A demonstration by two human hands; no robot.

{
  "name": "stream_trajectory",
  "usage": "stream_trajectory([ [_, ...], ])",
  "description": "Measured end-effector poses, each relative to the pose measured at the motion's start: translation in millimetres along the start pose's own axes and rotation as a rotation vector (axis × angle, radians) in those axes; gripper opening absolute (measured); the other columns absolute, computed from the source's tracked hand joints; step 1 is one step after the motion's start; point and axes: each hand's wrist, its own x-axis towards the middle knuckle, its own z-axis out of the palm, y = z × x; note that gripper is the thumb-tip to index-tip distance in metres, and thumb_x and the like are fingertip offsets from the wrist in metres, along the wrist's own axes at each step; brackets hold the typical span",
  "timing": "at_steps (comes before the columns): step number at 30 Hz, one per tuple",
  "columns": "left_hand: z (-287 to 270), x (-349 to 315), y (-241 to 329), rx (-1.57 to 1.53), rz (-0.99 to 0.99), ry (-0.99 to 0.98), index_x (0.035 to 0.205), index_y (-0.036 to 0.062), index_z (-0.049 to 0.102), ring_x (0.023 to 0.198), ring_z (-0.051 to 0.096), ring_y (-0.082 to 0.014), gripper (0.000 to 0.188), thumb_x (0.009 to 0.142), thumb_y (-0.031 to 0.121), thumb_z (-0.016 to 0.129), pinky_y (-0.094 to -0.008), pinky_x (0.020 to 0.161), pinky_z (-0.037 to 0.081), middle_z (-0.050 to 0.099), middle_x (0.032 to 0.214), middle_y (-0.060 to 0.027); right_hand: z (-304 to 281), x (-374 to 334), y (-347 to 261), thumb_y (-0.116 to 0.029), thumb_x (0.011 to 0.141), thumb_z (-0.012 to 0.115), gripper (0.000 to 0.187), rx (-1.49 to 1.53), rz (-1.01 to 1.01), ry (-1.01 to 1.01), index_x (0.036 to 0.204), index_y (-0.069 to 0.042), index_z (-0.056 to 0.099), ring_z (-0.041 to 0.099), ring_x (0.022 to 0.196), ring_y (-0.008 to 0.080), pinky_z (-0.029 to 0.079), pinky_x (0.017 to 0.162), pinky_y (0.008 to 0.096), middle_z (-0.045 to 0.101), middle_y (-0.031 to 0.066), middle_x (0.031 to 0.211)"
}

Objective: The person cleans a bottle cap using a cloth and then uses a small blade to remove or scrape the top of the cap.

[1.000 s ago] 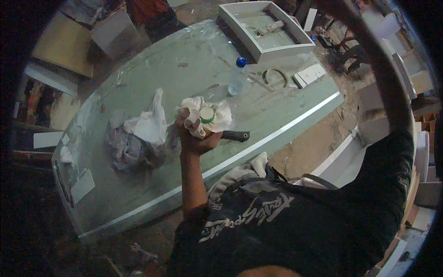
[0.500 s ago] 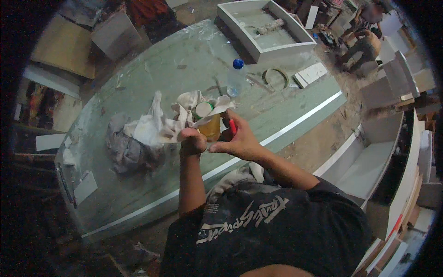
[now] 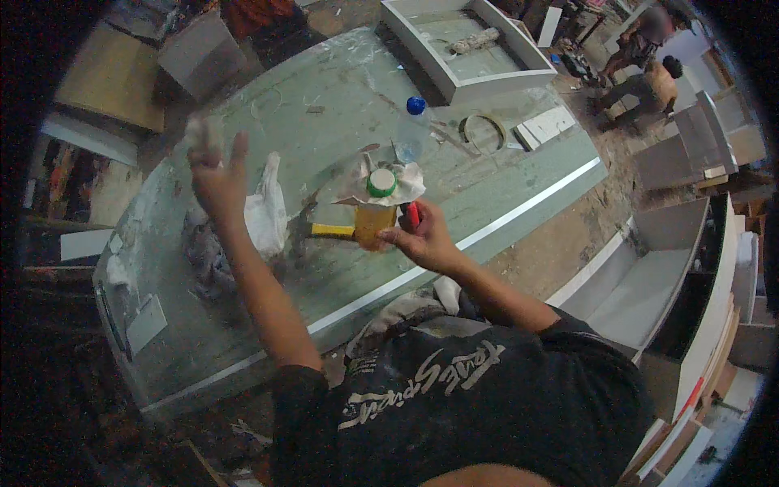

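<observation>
My right hand (image 3: pixel 423 239) grips a clear jar of amber liquid (image 3: pixel 373 226) upright above the table, with a red object (image 3: pixel 413 214) showing between its fingers. The jar has a white cap with a green rim (image 3: pixel 381 183), and a torn, off-white cloth (image 3: pixel 406 191) spreads like a collar below the cap. Raised over the table's left side, my left hand (image 3: pixel 217 180) has its thumb apart from the fingers; motion blurs the fingertips. Below it lie a white cloth (image 3: pixel 268 215) and a grey cloth bundle (image 3: pixel 204 258). A yellow strip-like piece (image 3: pixel 333 230) lies left of the jar.
On the green table (image 3: pixel 324 138) are a blue-capped clear bottle (image 3: pixel 412 134), a tape roll (image 3: pixel 484 135), white strips (image 3: pixel 545 128) and a white frame (image 3: pixel 454 86) at the back. White cabinet pieces (image 3: pixel 641 276) stand at right. Two people (image 3: pixel 645 81) are in the far right background.
My left hand has left the jar and swung up to the left. Less cloth now surrounds the jar, and the yellow piece has come into view. My right hand still holds the jar.
</observation>
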Motion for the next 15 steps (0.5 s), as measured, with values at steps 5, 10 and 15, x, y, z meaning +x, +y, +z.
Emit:
stream_trajectory([
  [5,58,-38,-125,0.504,0.111,-0.136,0.123,-0.0042,0.054,0.103,0.062,-0.0346,0.071,0.082,0.051,0.072,-0.0396,0.092,0.045,0.061,0.11,-0.0199,7,46,14,-0.003,0.085,0.072,0.049,0.151,-0.161,-0.063,0.128,0.002,0.049,0.056,0.114,0.0168,0.048,0.096,0.0316,0.06,0.0103,0.121],
  [10,62,-61,3,-0.627,-0.411,-0.772,0.129,-0.0018,0.051,0.107,0.061,-0.0247,0.059,0.091,0.042,0.064,-0.0379,0.095,0.046,0.058,0.12,-0.0147,-51,98,77,-0.01,0.084,0.076,0.052,0.073,-0.09,-0.162,0.129,-0.004,0.051,0.056,0.109,0.0133,0.045,0.097,0.0311,0.061,0.0046,0.116],
  [15,78,-113,50,-1.115,-0.623,-0.813,0.113,-0.0035,0.062,0.089,0.065,-0.0138,0.029,0.093,0.017,0.064,-0.0274,0.077,0.052,0.067,0.102,-0.009,-72,114,86,-0.016,0.083,0.077,0.056,-0.087,-0.09,-0.29,0.131,-0.003,0.051,0.056,0.107,0.0156,0.045,0.096,0.0332,0.061,0.0062,0.118],
])
